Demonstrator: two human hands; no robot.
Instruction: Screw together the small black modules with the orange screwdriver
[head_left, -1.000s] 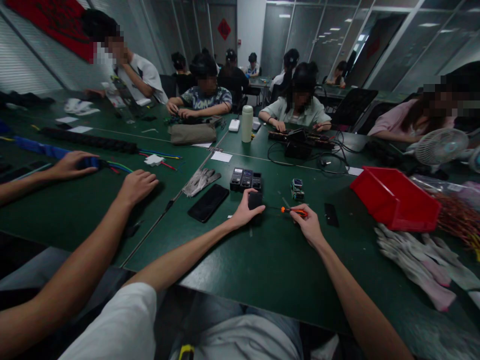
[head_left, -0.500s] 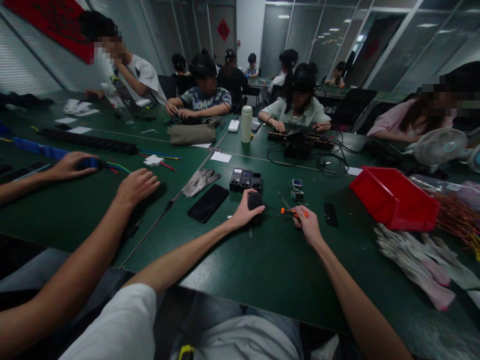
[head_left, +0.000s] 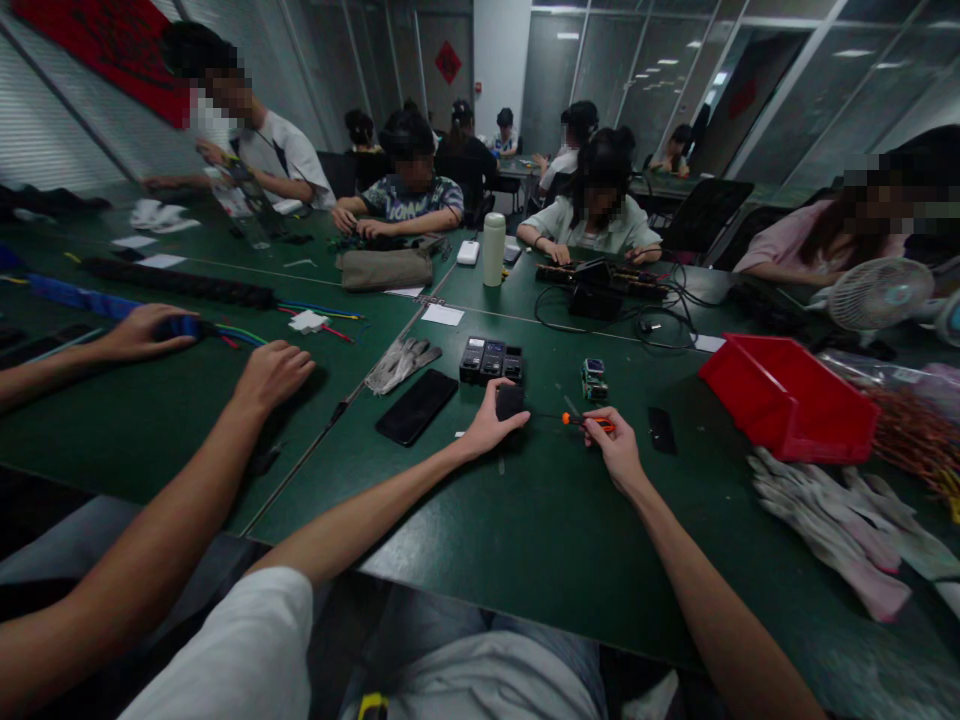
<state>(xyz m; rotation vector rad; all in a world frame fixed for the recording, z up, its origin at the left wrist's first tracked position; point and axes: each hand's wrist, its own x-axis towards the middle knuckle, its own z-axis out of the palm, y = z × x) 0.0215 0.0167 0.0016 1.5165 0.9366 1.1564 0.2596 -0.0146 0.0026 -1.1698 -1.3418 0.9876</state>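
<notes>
Black box (head_left: 509,401) is resting in the grip of the left hand (head_left: 486,428), just on the near side of the dark three-part case (head_left: 491,360), above or on the green table (head_left: 540,540); whether its underside is touching the table, I cannot tell. From the other side, the orange-handled screwdriver (head_left: 576,420) is pointing its thin shaft toward the box (the tip is too small and dark for me to see if it is really touching).

For doing this well, I am judging that the left hand should be keeping the box firm and not letting it turn, while the shaft is staying straight in line with the place where it is working. Light, even pressure is seeming better than force, because a slipping tip could be scratching the box or reaching the left fingers, which are lying very near.

About the hands: the left one is partly closed, with the thumb and the fingers spreading around the box and pinching it from two sides. The right hand (head_left: 617,446) is closing more narrowly, its thumb and fingers gripping the screwdriver by the handle. Beyond it, the small circuit board (head_left: 594,380) is lying apart, and a flat black piece (head_left: 662,430) is lying to its right. On the left side, the black phone (head_left: 418,406) is lying near the left hand, not touching it.
</notes>
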